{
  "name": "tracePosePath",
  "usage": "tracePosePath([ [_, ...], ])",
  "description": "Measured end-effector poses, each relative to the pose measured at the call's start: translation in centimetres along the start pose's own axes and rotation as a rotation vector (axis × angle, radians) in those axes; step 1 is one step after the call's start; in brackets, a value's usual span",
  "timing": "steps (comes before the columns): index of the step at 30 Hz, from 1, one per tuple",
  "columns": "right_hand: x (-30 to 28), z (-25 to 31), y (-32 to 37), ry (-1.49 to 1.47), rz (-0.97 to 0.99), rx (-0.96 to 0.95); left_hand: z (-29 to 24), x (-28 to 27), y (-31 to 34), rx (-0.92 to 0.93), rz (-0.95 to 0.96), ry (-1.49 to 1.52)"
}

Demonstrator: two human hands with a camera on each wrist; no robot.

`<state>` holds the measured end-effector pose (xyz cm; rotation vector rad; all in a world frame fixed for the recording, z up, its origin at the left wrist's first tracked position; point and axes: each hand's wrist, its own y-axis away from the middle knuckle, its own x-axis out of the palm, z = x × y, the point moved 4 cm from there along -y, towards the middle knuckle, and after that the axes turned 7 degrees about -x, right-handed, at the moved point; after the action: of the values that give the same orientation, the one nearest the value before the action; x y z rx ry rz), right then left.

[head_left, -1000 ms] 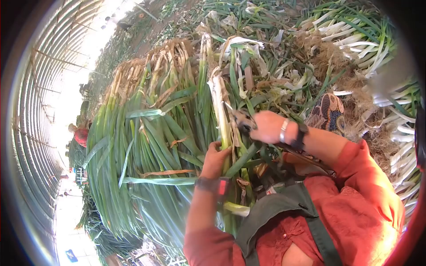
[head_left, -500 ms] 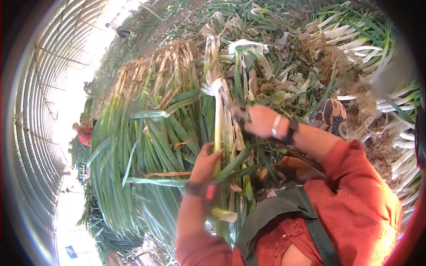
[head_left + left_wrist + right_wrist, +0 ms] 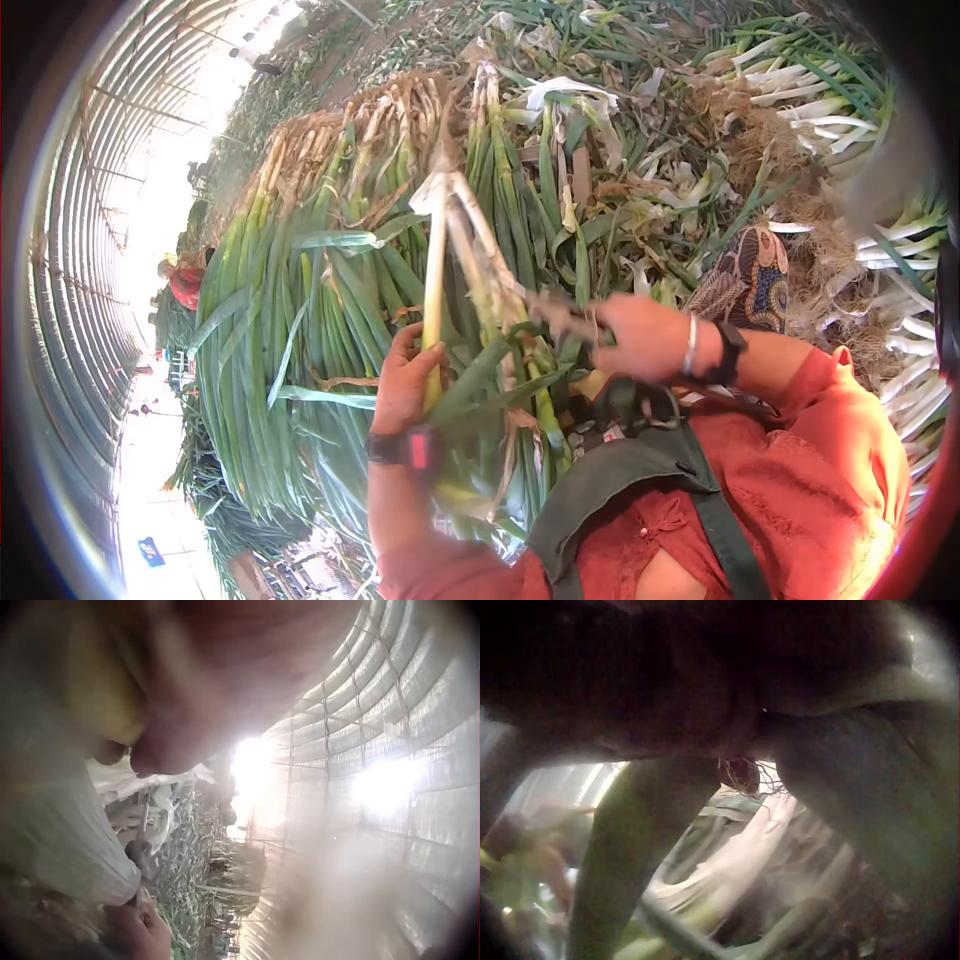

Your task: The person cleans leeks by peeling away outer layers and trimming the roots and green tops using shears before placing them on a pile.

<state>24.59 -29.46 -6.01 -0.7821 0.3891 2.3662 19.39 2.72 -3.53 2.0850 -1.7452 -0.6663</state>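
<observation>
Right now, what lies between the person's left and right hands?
In the head view, green leaves, loose pale outer layers and the tool in the right hand lie between that hand and the left hand.

The left hand (image 3: 405,378) now grips the onion stalk (image 3: 435,275) farther left. The right hand (image 3: 645,338) and its tool (image 3: 565,317) are nearer the apron (image 3: 600,485). Outer leaves (image 3: 487,236), no longer alongside the stalk, slant away from it.
</observation>
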Motion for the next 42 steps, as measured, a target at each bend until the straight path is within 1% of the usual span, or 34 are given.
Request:
tracePosePath([
  [1,0.4,1.3,1.1,-0.043,0.102,-0.008,0.4,-0.6,0.0,-0.013,-0.014,0.031],
  [3,2.0,2.5,2.7,-0.027,0.129,-0.081,0.8,-1.5,0.1,-0.014,-0.042,0.062],
  [6,1.9,2.5,1.4,-0.004,0.210,0.005,1.1,-2.1,0.8,-0.005,-0.072,0.051],
  [9,2.1,0.6,-0.1,0.068,0.074,0.044,1.7,-2.5,1.0,-0.004,-0.086,-0.004],
  [10,2.3,1.0,0.3,0.079,0.076,-0.002,2.4,-2.8,0.6,-0.001,-0.091,-0.045],
  [11,2.7,1.5,1.0,0.084,0.140,-0.009,3.0,-2.9,0.5,-0.004,-0.095,-0.085],
  [12,3.1,2.3,1.8,0.085,0.204,-0.013,2.7,-2.1,0.7,0.001,-0.107,-0.036],
  [14,3.9,2.9,2.8,0.089,0.297,-0.028,2.8,-1.5,0.5,-0.039,-0.071,-0.043],
  [18,4.2,3.0,1.2,0.120,0.230,-0.045,4.0,-1.6,-0.2,-0.048,-0.052,-0.007],
  [22,4.1,2.2,-4.9,0.180,0.080,-0.056,5.1,-1.6,-0.9,-0.049,-0.049,0.019],
  [23,3.4,2.9,-7.0,0.237,-0.005,-0.128,5.3,-1.5,-1.0,-0.046,-0.055,0.007],
  [24,2.9,2.6,-9.7,0.193,0.007,-0.039,5.5,-1.5,-1.1,-0.045,-0.060,-0.004],
  [25,3.6,0.1,-13.3,0.168,-0.059,0.069,5.9,-1.4,-1.3,-0.046,-0.056,-0.011],
  [26,3.4,-1.3,-15.4,0.171,-0.201,0.107,6.2,-1.5,-1.3,-0.045,-0.056,-0.016],
  [27,3.6,-2.4,-16.8,0.225,-0.258,0.064,6.1,-1.9,-1.4,-0.041,-0.058,-0.027],
  [29,2.7,0.4,-13.5,0.184,-0.209,0.031,5.9,-1.9,-1.1,-0.046,-0.066,-0.022],
  [31,3.1,1.5,-10.5,0.195,-0.036,0.033,5.8,-1.7,-1.1,-0.052,-0.057,0.000],
  [33,3.3,1.5,-11.2,0.230,-0.027,0.004,5.9,-1.3,-1.0,-0.065,-0.037,0.034],
  [35,3.1,-1.1,-15.6,0.258,-0.186,0.100,5.8,-1.4,-1.0,-0.044,-0.019,0.062],
  [36,1.9,-0.9,-16.9,0.316,-0.365,0.071,5.8,-1.6,-0.8,-0.028,-0.017,0.083],
  [37,1.1,-1.2,-17.2,0.260,-0.439,0.063,5.8,-1.8,-0.7,-0.023,-0.014,0.087],
  [38,1.2,-1.8,-16.6,0.209,-0.354,0.048,5.9,-2.1,-0.6,-0.022,-0.008,0.096],
  [39,0.4,-0.2,-14.3,0.158,-0.265,0.040,6.3,-2.2,-0.6,-0.027,0.002,0.107],
  [41,0.7,1.0,-9.6,0.025,0.034,0.080,7.2,-2.4,-1.2,-0.024,0.012,0.142],
  [42,1.2,0.9,-7.1,0.055,0.113,0.046,7.7,-2.5,-1.4,-0.028,0.019,0.158],
])
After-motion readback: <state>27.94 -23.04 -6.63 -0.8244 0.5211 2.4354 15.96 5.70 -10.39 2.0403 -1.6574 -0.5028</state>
